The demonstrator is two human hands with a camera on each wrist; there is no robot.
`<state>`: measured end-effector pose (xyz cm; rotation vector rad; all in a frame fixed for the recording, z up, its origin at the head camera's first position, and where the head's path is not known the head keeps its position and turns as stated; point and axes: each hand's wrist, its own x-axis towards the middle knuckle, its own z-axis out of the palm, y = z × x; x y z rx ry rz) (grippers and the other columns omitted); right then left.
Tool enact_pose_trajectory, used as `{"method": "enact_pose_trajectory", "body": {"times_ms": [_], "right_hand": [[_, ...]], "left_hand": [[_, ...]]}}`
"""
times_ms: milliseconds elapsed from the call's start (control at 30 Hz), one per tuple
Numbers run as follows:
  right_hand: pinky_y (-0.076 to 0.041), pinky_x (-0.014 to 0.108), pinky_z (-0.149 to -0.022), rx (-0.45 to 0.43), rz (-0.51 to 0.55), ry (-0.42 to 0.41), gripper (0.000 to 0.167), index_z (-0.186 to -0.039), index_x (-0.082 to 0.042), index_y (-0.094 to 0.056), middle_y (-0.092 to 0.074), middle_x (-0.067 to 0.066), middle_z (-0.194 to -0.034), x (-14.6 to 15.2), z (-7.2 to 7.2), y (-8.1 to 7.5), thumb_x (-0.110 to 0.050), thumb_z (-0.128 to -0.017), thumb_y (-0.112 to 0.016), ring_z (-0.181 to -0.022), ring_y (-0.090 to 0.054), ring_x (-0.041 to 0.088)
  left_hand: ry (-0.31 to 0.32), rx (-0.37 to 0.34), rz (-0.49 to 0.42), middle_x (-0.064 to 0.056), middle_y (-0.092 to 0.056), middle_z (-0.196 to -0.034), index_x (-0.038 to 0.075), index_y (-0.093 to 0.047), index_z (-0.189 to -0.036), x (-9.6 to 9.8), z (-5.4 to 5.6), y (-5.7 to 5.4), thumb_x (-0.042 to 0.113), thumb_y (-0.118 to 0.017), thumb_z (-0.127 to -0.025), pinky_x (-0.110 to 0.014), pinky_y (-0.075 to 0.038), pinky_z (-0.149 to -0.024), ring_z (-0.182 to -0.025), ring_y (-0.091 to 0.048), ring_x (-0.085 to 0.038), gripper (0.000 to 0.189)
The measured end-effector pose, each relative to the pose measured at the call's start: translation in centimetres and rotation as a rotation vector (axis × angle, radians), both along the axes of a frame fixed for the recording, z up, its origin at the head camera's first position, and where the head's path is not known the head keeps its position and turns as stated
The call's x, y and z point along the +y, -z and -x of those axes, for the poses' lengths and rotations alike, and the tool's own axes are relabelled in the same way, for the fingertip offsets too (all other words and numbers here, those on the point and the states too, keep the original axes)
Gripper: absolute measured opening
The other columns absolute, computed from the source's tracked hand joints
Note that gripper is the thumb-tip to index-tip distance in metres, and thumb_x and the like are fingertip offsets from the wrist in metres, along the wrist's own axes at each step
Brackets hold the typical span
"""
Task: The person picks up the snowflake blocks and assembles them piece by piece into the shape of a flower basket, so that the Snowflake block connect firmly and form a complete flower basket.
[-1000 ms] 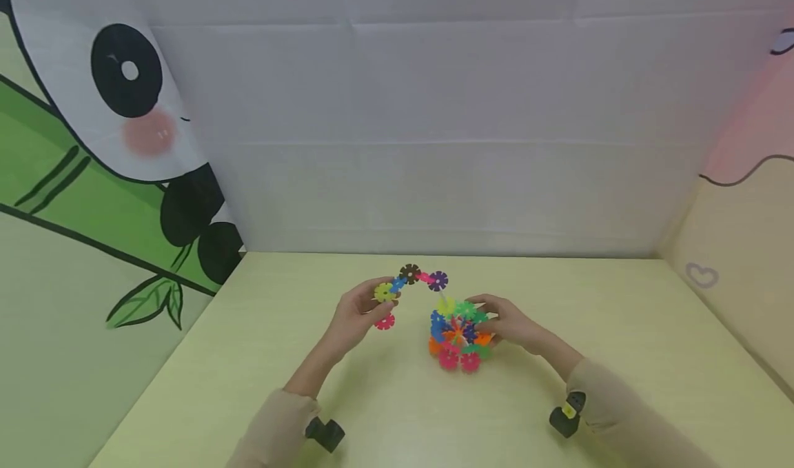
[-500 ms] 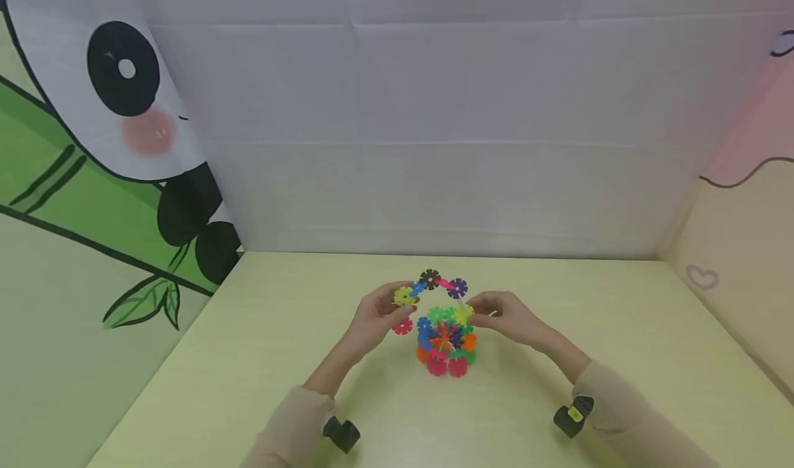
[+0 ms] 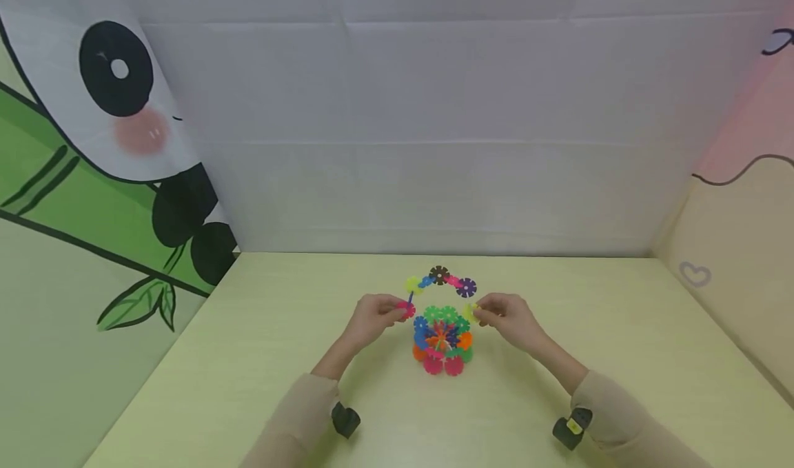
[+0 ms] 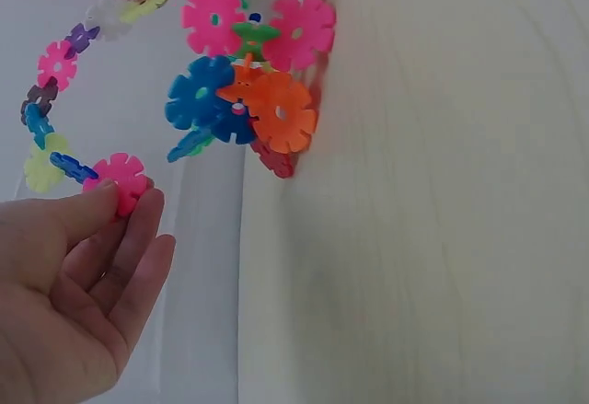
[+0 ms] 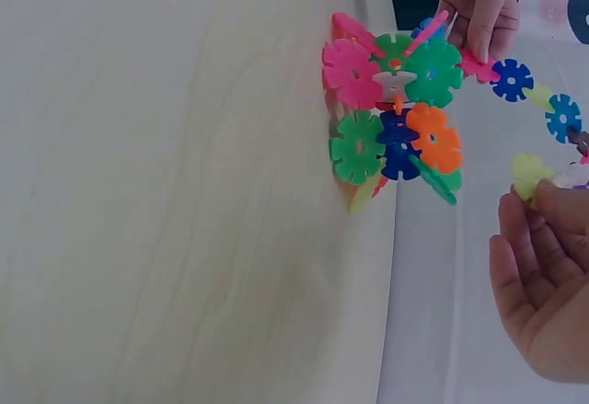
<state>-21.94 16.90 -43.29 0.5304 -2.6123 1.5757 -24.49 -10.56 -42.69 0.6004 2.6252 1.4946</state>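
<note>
A chain of interlocking snowflake discs arches in the air, with a brown disc (image 3: 439,275) near its top. Its pink end disc (image 4: 120,183) is pinched between the thumb and fingers of my left hand (image 3: 374,318). At the other end, my right hand (image 3: 510,320) pinches a yellow disc (image 5: 529,172). Below the arch, a round cluster of joined snowflake discs (image 3: 442,344) in pink, orange, blue and green stands on the table. Both hands hold the chain ends apart from each other, one on each side above the cluster.
The pale wooden table (image 3: 248,358) reaches back to a white sheet wall (image 3: 459,130). A panda-and-bamboo picture panel (image 3: 118,68) borders the left side, and a pink and cream panel (image 3: 738,199) borders the right.
My right hand has gone from the cluster to the chain's yellow end disc. My left hand has shifted its hold from a yellow disc to the pink end disc, and the chain has moved right.
</note>
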Motion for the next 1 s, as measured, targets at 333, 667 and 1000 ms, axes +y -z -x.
{"method": "enact_pose_trajectory", "body": {"times_ms": [333, 667, 1000], "right_hand": [[-0.052, 0.036, -0.064, -0.009, -0.038, 0.021, 0.013, -0.092, 0.001, -0.065, -0.066, 0.013, -0.084, 0.8, -0.8, 0.7, -0.010, -0.086, -0.061, -0.070, -0.062, 0.019], [-0.050, 0.022, -0.062, -0.011, -0.045, -0.008, 0.012, -0.092, 0.001, -0.064, -0.066, 0.016, -0.084, 1.4, -2.0, 1.1, -0.008, -0.086, -0.060, -0.072, -0.062, 0.030], [-0.049, 0.023, -0.059, -0.011, -0.051, 0.001, 0.011, -0.091, 0.001, -0.064, -0.066, 0.011, -0.081, 1.4, -2.6, 1.7, -0.009, -0.085, -0.061, -0.071, -0.063, 0.028]], "left_hand": [[0.029, 0.062, 0.042, -0.009, -0.069, -0.090, 0.002, -0.068, -0.098, 0.8, 0.7, 1.4, 0.011, -0.060, -0.087, -0.033, -0.053, -0.074, -0.080, -0.065, -0.018, 0.017], [0.069, 0.076, 0.046, -0.009, -0.069, -0.091, 0.002, -0.068, -0.098, 1.0, 0.8, 1.6, 0.016, -0.059, -0.088, -0.030, -0.053, -0.073, -0.082, -0.065, -0.018, 0.020], [0.171, -0.002, 0.042, -0.015, -0.068, -0.093, -0.002, -0.064, -0.099, 0.7, 0.8, 1.4, 0.011, -0.054, -0.091, -0.032, -0.053, -0.069, -0.080, -0.066, -0.024, 0.018]]}}
